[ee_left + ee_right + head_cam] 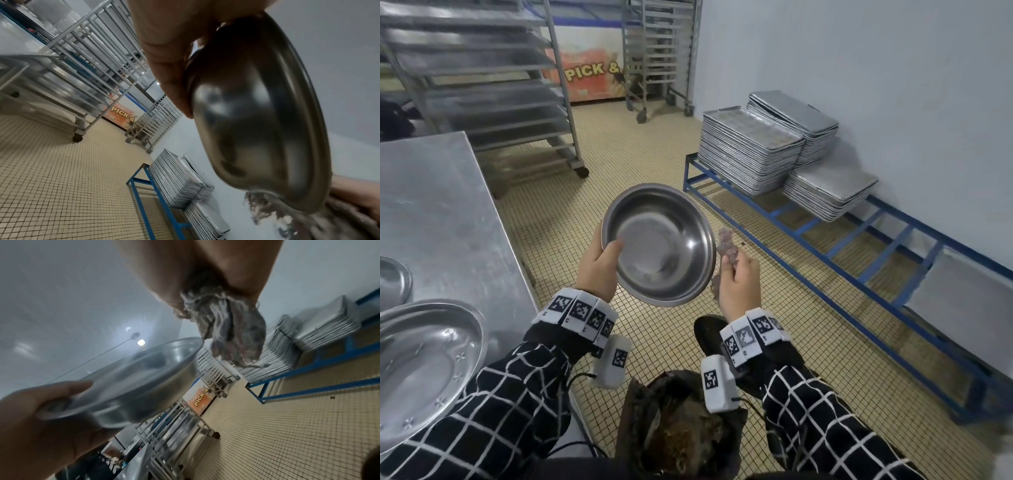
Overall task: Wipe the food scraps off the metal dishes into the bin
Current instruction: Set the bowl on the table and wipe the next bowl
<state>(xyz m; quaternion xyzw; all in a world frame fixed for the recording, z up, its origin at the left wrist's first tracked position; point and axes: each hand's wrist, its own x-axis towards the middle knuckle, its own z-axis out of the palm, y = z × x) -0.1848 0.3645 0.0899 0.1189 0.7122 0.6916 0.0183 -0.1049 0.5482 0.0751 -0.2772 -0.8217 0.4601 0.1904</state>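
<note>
head risk: bowl (659, 245) is held up over the floor, far of the bin (678, 428), so any scrap knocked loose would likely land on the tiles, not in the bin
head grip: left hand (599, 270) holds the bowl by its left rim only, thumb inside, fingers curled under; one-edge hold could let it tip or slip if the rag pushes hard
head rag: right hand (739, 286) has fingers closed round a rag (726, 246), just right of the bowl rim, not inside it
head bowl contents: looks almost clean, only a faint smear near the low rim; no clear scraps
head bin contents: dark bag near the feet, brown scraps and waste inside
head desk: desk (445, 212) at left carries a platter (421, 370) near, looks bare, and an edge of another dish at far left
head trays: stacks on a blue rack (842, 240) at right, well apart
left wrist bowl: underside only, tilted; inside hidden
left wrist fingers: fingers (174, 73) pressed to the bowl's outer wall
left wrist rag: at lower right, just beside the rim; touching or not, cannot tell
right wrist rag: frayed grey wad hangs from the closed fingers, just above the far rim
right wrist bowl: blurred, no scraps made out
</note>
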